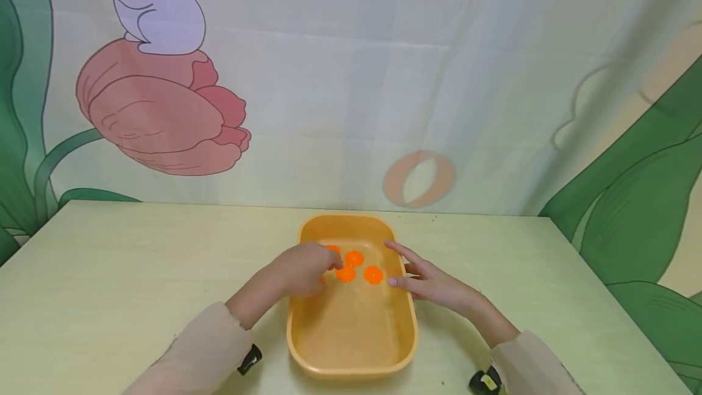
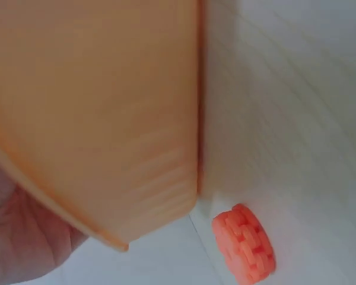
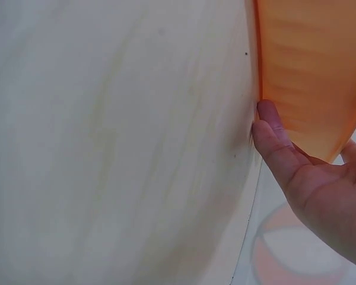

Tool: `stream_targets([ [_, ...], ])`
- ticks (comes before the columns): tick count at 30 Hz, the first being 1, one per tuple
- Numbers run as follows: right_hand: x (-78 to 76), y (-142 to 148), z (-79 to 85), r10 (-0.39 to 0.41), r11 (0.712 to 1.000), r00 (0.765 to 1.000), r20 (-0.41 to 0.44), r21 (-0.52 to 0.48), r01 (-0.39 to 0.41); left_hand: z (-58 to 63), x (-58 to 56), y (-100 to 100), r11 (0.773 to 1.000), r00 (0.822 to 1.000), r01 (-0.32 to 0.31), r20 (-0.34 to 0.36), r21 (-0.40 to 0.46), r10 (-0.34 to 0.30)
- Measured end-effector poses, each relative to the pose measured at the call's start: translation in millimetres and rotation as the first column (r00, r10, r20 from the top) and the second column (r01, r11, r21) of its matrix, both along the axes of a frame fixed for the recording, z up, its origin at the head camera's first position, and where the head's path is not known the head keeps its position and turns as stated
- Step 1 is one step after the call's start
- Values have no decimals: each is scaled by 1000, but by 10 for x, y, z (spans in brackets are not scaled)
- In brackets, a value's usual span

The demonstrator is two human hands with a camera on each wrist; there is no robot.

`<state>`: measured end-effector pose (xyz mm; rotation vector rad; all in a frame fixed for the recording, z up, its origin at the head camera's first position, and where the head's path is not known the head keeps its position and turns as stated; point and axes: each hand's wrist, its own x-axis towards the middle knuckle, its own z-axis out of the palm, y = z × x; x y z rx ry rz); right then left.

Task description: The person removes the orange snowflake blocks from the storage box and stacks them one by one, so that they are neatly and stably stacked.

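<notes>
An orange-yellow tray (image 1: 351,346) stands lengthwise on the table, with several small orange scalloped discs (image 1: 373,274) inside its far half. My left hand (image 1: 308,267) reaches over the tray's left rim, fingers bent down among the discs. A sliver of orange shows by its thumb; whether it pinches a disc is unclear. In the left wrist view its fingers are hidden behind the tray wall. My right hand (image 1: 433,285) holds the tray's right side, thumb and forefinger over the rim and other fingers outside. Those fingers (image 3: 279,151) touch the outer wall in the right wrist view.
An orange wheel-like piece with a blocky tread (image 2: 244,244) lies on the table outside the tray. The pale table (image 1: 137,279) extends to both sides. Behind its far edge hangs a printed curtain (image 1: 329,90).
</notes>
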<state>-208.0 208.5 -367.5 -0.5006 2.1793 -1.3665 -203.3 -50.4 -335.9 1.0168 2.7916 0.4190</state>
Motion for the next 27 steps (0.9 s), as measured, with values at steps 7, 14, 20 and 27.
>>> stream_targets([
  [7, 8, 3, 2, 4, 1000, 1000, -5, -3, -4, -49, 44, 126, 967, 996, -85, -58, -238, 73],
  [14, 4, 9, -9, -3, 1000, 1000, -5, -2, 3, -102, 58, 175, 925, 986, -131, -142, -357, 85],
  [20, 1, 6, -10, -3, 1000, 1000, -1, -4, 3, -99, 53, 180, 916, 987, -124, -139, -381, 76],
  [27, -1, 6, -13, 1, 1000, 1000, -4, -5, -1, -90, 57, 163, 922, 990, -94, -129, -376, 48],
])
